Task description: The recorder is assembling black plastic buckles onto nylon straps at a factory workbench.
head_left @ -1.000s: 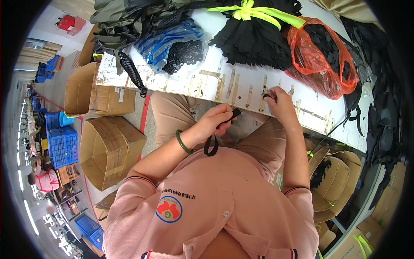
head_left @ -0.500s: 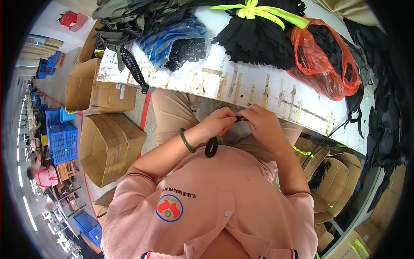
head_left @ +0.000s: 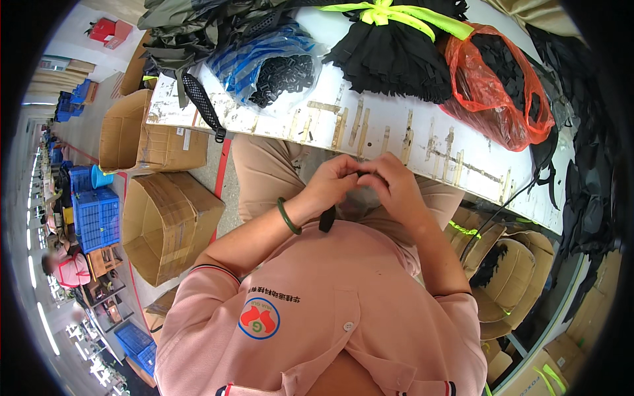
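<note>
My two hands meet in front of my body, just below the near edge of the white table (head_left: 264, 129). My left hand (head_left: 331, 183), below a green bangle (head_left: 288, 218), pinches a black webbing strap (head_left: 326, 220), whose end hangs beneath it against my shirt. My right hand (head_left: 396, 187) is closed too, its fingertips touching those of the left around a small dark part of the strap. The fingers hide most of what lies between them.
On the table are a blue-striped clear bag (head_left: 234, 69) of small black buckles (head_left: 285, 78), a bundle of black straps (head_left: 389, 66) tied with a yellow-green strip (head_left: 380, 13), and a red plastic bag (head_left: 485, 115). Cardboard boxes (head_left: 168, 224) stand at left and right (head_left: 522, 277).
Both hands have risen slightly and drawn closer together. The strap's hanging end has turned from an open loop to a narrower view, and the dark piece between the fingers is now mostly covered.
</note>
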A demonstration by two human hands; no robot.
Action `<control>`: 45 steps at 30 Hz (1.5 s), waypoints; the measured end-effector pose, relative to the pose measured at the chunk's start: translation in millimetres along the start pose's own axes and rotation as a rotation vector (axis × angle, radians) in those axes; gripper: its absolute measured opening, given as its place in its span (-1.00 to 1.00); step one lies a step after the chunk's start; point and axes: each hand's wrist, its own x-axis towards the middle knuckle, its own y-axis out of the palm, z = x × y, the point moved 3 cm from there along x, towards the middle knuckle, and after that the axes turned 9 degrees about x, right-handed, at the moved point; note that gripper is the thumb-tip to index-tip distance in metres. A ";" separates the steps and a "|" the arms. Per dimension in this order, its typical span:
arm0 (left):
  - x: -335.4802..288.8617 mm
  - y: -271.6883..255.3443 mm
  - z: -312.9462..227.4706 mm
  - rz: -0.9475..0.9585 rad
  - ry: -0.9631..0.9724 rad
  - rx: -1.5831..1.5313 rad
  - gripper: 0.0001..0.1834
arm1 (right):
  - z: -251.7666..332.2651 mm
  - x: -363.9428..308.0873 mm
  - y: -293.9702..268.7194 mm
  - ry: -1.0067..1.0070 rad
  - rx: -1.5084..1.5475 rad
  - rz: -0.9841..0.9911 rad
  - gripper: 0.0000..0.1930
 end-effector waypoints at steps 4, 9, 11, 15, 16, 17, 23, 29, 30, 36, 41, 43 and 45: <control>1.6 -3.2 -12.0 -0.087 0.080 -0.127 -0.86 | -8.0 -10.0 5.0 0.281 0.259 -0.296 -0.80; 3.5 -5.4 -13.1 -0.092 0.130 -0.193 -0.85 | 2.4 -24.1 36.7 0.591 1.086 -0.216 -0.83; 2.2 -0.9 -15.0 -0.109 0.147 -0.198 -0.85 | 0.1 -23.8 40.7 0.590 1.097 -0.256 -0.85; -0.7 1.8 -19.2 -0.149 0.194 -0.223 -0.86 | 1.7 -21.6 41.4 0.597 1.069 -0.284 -0.86; -1.3 2.0 -20.0 -0.151 0.194 -0.224 -0.86 | 2.0 -21.6 41.0 0.598 1.069 -0.282 -0.86; -1.8 1.9 -21.7 -0.157 0.222 -0.213 -0.86 | 2.0 -22.0 40.7 0.609 1.109 -0.281 -0.86; -2.6 0.7 -24.3 -0.261 0.439 0.032 -0.85 | 4.2 -20.8 42.8 0.566 1.136 -0.349 -0.83; -4.3 -3.1 -29.7 -0.480 0.694 0.523 -0.82 | 9.4 -17.7 42.6 0.596 1.132 -0.448 -0.82; -4.2 -2.9 -30.2 -0.475 0.696 0.550 -0.81 | 10.2 -17.0 42.0 0.585 1.162 -0.460 -0.81; 3.3 -6.8 -32.9 -0.097 0.375 0.127 -0.85 | 12.5 -18.4 31.8 0.663 1.383 -0.487 -0.86; 3.0 -12.1 -37.2 0.210 0.334 0.117 -0.83 | 8.2 -25.5 15.0 0.700 1.371 -0.367 -0.89; 2.9 -14.9 -45.2 0.296 0.320 0.105 -0.81 | 8.2 -26.9 3.4 0.707 1.353 -0.320 -0.90; -1.1 -15.2 -49.1 0.614 0.207 0.581 -0.77 | 6.8 -24.3 -7.9 0.745 0.867 0.040 -0.85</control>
